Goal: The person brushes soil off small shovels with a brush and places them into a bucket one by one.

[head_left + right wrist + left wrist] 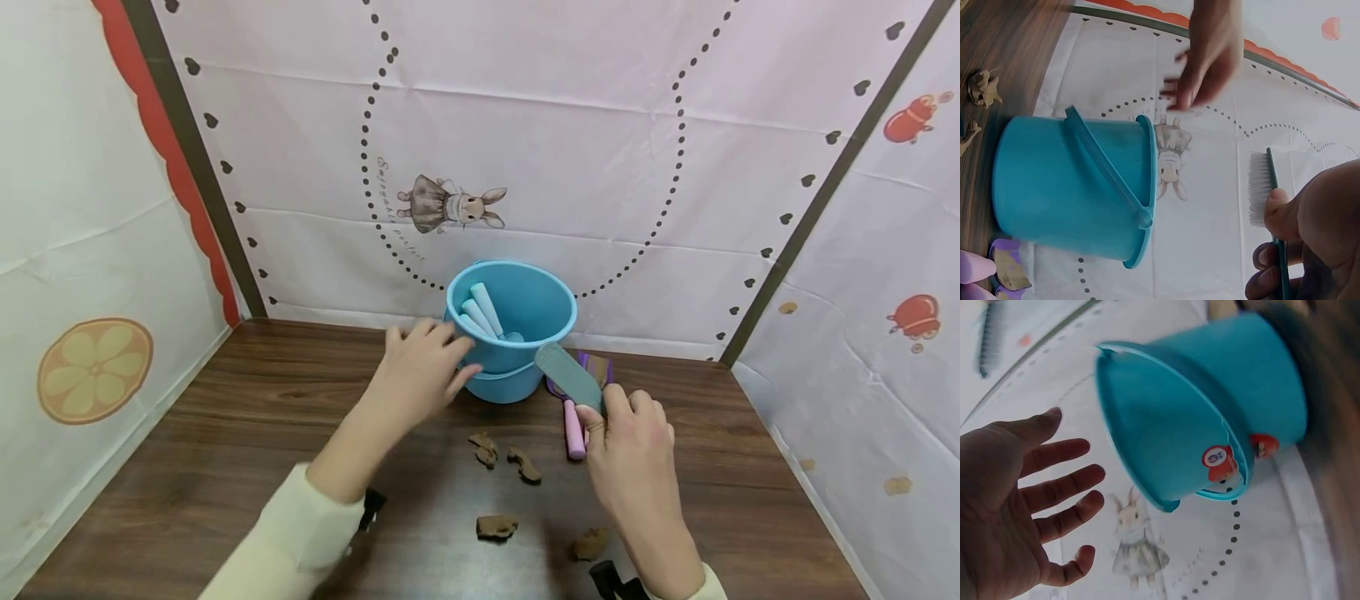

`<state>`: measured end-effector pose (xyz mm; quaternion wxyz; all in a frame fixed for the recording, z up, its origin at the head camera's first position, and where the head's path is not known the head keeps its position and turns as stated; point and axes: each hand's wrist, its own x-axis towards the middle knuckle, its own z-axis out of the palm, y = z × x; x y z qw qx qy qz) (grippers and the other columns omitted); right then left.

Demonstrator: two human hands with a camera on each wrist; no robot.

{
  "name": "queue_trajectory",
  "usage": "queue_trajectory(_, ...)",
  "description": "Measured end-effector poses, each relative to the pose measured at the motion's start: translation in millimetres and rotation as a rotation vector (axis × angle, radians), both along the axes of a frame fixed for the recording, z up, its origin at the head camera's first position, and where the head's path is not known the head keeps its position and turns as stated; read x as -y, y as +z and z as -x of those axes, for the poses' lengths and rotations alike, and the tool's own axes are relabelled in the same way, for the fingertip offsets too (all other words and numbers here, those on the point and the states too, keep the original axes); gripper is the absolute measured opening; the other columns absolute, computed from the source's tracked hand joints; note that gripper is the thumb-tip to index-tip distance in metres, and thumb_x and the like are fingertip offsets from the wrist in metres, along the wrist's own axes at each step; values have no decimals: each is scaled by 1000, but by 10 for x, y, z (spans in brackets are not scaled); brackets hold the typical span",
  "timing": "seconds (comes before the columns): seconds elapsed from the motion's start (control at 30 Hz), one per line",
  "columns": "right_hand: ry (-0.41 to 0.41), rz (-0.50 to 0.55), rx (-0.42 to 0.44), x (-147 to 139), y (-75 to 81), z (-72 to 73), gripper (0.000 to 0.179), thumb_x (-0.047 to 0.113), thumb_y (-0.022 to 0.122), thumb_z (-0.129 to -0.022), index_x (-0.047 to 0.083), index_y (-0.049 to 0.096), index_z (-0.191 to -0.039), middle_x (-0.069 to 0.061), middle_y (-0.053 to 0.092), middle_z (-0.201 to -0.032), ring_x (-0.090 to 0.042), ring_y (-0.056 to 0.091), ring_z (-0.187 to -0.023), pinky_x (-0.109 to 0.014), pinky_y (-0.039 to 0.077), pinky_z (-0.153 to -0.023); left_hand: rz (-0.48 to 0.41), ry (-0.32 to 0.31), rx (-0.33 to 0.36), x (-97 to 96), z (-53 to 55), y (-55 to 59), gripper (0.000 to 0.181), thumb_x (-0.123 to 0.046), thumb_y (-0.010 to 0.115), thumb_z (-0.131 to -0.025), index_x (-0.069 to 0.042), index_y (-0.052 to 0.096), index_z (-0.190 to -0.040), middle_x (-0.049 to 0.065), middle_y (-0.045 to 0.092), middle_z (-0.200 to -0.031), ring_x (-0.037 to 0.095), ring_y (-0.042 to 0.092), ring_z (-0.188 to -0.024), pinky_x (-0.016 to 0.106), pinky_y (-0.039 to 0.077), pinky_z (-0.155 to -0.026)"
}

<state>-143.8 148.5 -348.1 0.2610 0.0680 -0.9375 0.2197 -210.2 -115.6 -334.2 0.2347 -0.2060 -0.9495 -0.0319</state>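
Note:
A blue bucket (510,358) stands upright at the back of the table, with several pale blue handles (486,308) leaning inside it. My left hand (420,367) hovers at the bucket's left side, fingers spread and holding nothing; in the left wrist view its palm (997,506) faces the bucket's rim. My right hand (633,450) pinches a teal brush (570,377) in front of the bucket's right side. White bristles (1259,187) show on this brush in the right wrist view.
Purple-edged tools with pink handles (574,429) lie right of the bucket. Several brown, ragged pieces (497,527) are scattered over the wooden table (187,467) between the arms. A printed white cloth (585,150) forms walls behind and at both sides.

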Motion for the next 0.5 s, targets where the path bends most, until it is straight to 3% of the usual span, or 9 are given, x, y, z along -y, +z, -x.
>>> queue_trajectory(0.1, -3, -2, -18, -13, 6, 2, 33, 36, 61, -100, 7, 53, -87, -9, 43, -75, -29, 45, -73, -41, 34, -64, -44, -4, -35, 48, -260, -109, 34, -47, 66, -97, -20, 73, -115, 3, 69, -106, 28, 60, -105, 54, 43, -79)
queue_trajectory(0.2, -5, -4, -30, -31, 7, 5, 34, 36, 62, -99, 7, 52, -85, -8, 42, -74, -29, 45, -72, -42, 35, -64, -72, 7, -22, 63, -423, -177, 35, -47, 66, -97, -20, 74, -117, 2, 69, -105, 26, 60, -102, 52, 42, -78)
queue_trajectory(0.33, -14, -7, -22, -52, 16, 9, 33, 36, 62, -100, 6, 53, -87, -9, 43, -74, -31, 46, -73, -44, 36, -65, -88, 12, 3, 64, -504, -230, 35, -48, 66, -97, -21, 74, -116, 0, 69, -105, 24, 59, -103, 50, 42, -78)
queue_trajectory(0.5, -28, -6, -11, -54, 32, 15, 32, 35, 63, -100, 6, 54, -88, -10, 44, -75, -31, 47, -75, -44, 35, -66, -86, 21, 15, 85, -515, -243, 34, -48, 66, -97, -21, 74, -116, 0, 68, -106, 24, 60, -103, 51, 42, -78)
